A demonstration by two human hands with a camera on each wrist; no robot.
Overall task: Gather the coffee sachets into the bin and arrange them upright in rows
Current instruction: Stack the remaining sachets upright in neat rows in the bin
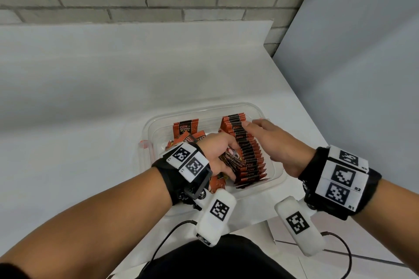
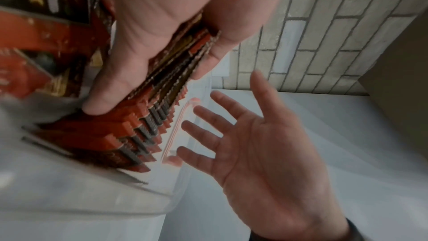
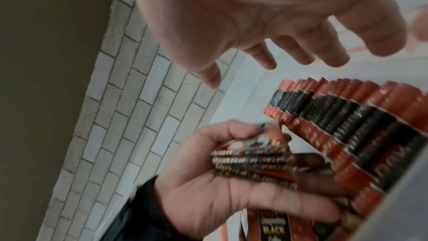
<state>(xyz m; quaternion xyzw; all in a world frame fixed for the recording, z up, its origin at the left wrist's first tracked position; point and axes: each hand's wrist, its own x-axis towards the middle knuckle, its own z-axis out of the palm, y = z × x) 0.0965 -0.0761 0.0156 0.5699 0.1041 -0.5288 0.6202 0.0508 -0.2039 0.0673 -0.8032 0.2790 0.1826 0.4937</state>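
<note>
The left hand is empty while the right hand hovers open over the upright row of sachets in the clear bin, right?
Not quite: the left hand grips a small stack of sachets, as the right wrist view shows. The right hand is indeed open over the upright row in the clear bin.

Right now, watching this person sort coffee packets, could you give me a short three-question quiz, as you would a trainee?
1. True or false: the left hand grips a small stack of sachets.
2. The right hand is: A) pinching one sachet, B) open, fingers spread beside the upright row, C) off the table.
3. Fill in: loose sachets lie on the ____ side of the clear bin.

Key: 1 true; 2 B; 3 left.
</note>
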